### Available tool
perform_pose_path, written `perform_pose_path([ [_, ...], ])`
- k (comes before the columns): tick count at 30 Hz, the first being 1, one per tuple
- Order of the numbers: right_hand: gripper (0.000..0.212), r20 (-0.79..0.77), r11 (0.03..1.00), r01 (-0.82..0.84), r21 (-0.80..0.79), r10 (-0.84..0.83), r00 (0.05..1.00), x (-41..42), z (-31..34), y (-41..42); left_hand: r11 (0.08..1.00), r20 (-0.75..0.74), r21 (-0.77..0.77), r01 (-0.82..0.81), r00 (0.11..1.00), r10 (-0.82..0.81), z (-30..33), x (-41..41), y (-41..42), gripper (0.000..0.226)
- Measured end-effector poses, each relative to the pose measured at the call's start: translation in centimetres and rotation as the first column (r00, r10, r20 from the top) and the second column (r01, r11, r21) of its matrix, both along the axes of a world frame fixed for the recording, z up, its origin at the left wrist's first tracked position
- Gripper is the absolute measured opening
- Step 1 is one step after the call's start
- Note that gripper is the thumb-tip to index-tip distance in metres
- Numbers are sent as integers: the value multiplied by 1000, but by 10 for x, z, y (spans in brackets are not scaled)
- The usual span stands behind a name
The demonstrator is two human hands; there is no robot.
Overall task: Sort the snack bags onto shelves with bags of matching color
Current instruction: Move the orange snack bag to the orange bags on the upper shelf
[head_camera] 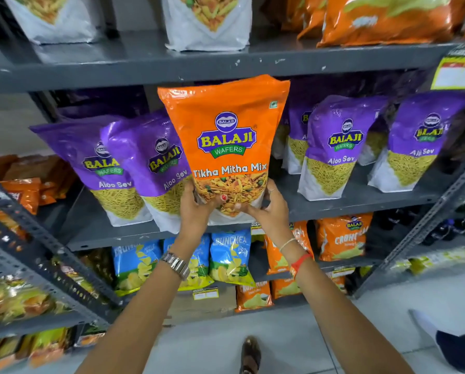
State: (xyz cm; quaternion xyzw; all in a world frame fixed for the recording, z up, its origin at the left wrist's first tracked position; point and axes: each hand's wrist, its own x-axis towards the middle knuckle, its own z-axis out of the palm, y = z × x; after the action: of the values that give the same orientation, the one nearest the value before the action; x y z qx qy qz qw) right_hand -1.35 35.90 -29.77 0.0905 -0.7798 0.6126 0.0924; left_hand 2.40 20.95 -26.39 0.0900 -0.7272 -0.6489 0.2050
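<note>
An orange Tikha Mitha Mix bag (226,136) stands upright in front of the middle shelf (361,201), among purple Aloo Sev bags (334,147). My left hand (196,209) grips its lower left corner. My right hand (269,209) grips its lower right corner. More purple bags (112,163) lean at the left of the same shelf. Orange bags (388,20) lie on the top shelf at the right. White bags (207,25) stand on the top shelf at the left and middle.
Below are blue Crunchex bags (231,257) and small orange bags (342,238). Another rack (37,238) with orange and yellow packs juts in at the left. A person's leg in a white sock (442,338) is at the lower right on the tiled floor.
</note>
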Motion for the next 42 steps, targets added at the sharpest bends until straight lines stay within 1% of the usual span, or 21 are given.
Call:
perform_pose_path([
  [3,82,-96,1000,-1,-18,-1,995,18,31,-7,1000,-99,-10,5,995,-6,31,23,-10,50],
  [7,72,-228,999,-32,-15,28,973,34,84,-22,998,-210,-49,-33,977,22,80,47,-27,49],
  [11,83,-350,999,-46,-1,43,936,38,138,-47,993,-314,-94,-71,949,38,131,61,-49,46],
  [15,83,-431,997,-72,1,65,900,35,190,-74,975,-373,-157,-158,923,90,182,67,-79,40],
  [17,84,-454,995,-98,-6,84,887,33,214,-88,958,-386,-199,-206,915,117,206,70,-93,42],
  [19,83,-460,994,-105,7,96,883,31,238,-104,942,-406,-235,-240,905,129,229,71,-108,53],
  [20,79,-462,994,-107,11,99,881,28,248,-112,933,-421,-251,-258,897,134,239,69,-115,54],
  [23,62,-486,993,-121,3,107,867,18,275,-138,907,-435,-283,-313,884,169,264,60,-138,52],
  [25,54,-481,988,-151,13,139,866,10,290,-156,921,-418,-242,-306,889,186,275,51,-155,51],
  [29,61,-426,978,-208,16,195,883,-3,308,-194,951,-391,-102,-290,891,230,287,34,-184,43],
  [32,63,-388,965,-253,61,257,885,-16,310,-217,943,-356,-75,-326,892,280,287,24,-196,43],
  [34,61,-359,961,-266,73,274,892,-23,306,-226,935,-338,-106,-340,896,287,281,18,-205,39],
  [38,61,-301,957,-285,59,289,909,-34,293,-232,901,-288,-260,-348,918,271,267,1,-226,52],
  [42,62,-307,963,-267,43,267,913,-41,290,-237,890,-258,-297,-347,926,276,266,-11,-234,58],
])
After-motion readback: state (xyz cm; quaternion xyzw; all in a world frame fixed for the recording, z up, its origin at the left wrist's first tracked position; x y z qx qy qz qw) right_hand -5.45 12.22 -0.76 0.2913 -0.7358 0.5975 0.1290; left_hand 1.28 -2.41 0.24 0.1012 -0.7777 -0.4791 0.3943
